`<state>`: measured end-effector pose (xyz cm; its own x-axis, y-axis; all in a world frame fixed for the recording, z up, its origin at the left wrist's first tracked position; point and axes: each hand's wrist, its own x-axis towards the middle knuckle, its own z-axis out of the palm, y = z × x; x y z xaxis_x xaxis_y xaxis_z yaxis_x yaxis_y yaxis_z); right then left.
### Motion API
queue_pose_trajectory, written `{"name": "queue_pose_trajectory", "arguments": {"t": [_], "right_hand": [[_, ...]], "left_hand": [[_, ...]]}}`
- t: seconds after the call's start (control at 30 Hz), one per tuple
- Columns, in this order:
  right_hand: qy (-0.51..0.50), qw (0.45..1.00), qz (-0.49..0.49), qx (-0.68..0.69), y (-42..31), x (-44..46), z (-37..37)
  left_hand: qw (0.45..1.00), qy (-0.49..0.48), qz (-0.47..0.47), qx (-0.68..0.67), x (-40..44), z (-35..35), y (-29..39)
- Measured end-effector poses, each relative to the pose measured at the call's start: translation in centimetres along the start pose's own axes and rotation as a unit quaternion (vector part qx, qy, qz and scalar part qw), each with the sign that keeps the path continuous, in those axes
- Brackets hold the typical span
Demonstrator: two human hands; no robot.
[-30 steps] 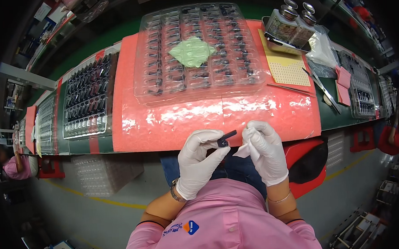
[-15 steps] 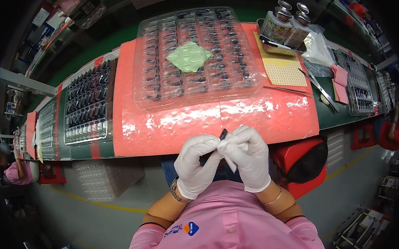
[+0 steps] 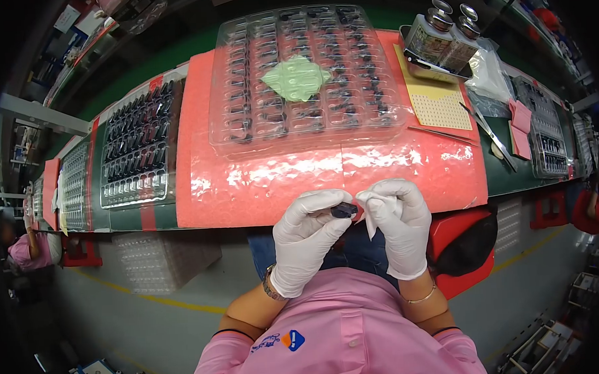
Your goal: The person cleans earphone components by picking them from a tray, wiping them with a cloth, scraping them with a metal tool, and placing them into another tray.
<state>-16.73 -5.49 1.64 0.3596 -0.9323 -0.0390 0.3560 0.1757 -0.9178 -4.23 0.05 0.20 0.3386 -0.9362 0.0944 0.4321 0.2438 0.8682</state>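
Between the thumb and fingers of my white-gloved left hand (image 3: 310, 240) is a small dark, glossy part (image 3: 344, 210), held just past the table's front edge. My right hand (image 3: 401, 229), gloved too, pinches a folded white wiping cloth (image 3: 372, 224) close beside the part, with a small gap between them. Behind my hands, a clear plastic tray (image 3: 304, 133) filled with rows of small dark parts lies on the pink padded mat (image 3: 260, 199). A light green cloth (image 3: 296, 79) rests on top of that tray.
To the left stands another tray (image 3: 138, 187) of dark parts. At the right are two pump bottles (image 3: 430, 37) in a holder, a yellow dotted sheet (image 3: 443, 114), scissors (image 3: 494, 138), tweezers (image 3: 441, 135) and pink cloths (image 3: 521, 127). A red stool (image 3: 460, 280) stands below the table.
My hands have moved apart. The dark part has turned and shows more of itself in my left hand, while the white cloth has come away to the right with my right hand.
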Motion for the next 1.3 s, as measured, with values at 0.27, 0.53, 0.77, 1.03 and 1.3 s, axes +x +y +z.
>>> {"name": "queue_pose_trajectory", "arguments": {"t": [0.27, 0.53, 0.77, 1.03, 1.3], "right_hand": [[0.045, 0.997, -0.059, -0.026, -0.4, 0.2, -0.5], [-0.07, 0.989, 0.103, 0.08, 0.6, -0.2, 0.7], [-0.044, 0.994, 0.088, 0.044, 0.7, 0.2, 0.1], [-0.07, 0.997, -0.034, -0.007, 2.1, 0.2, 0.9], [-0.017, 0.979, 0.137, 0.15, 1.1, 0.5, -0.2]], "left_hand": [[0.999, -0.005, -0.027, 0.016, 0.0, -0.1, 0.0], [0.898, -0.014, 0.233, 0.374, 0.1, -0.3, -0.1], [0.878, -0.032, 0.28, 0.388, 0.3, 0.2, 0.3], [0.891, -0.046, 0.221, 0.395, 0.7, -0.4, 0.7], [0.894, -0.062, 0.234, 0.378, 0.6, 0.0, 0.2]]}}
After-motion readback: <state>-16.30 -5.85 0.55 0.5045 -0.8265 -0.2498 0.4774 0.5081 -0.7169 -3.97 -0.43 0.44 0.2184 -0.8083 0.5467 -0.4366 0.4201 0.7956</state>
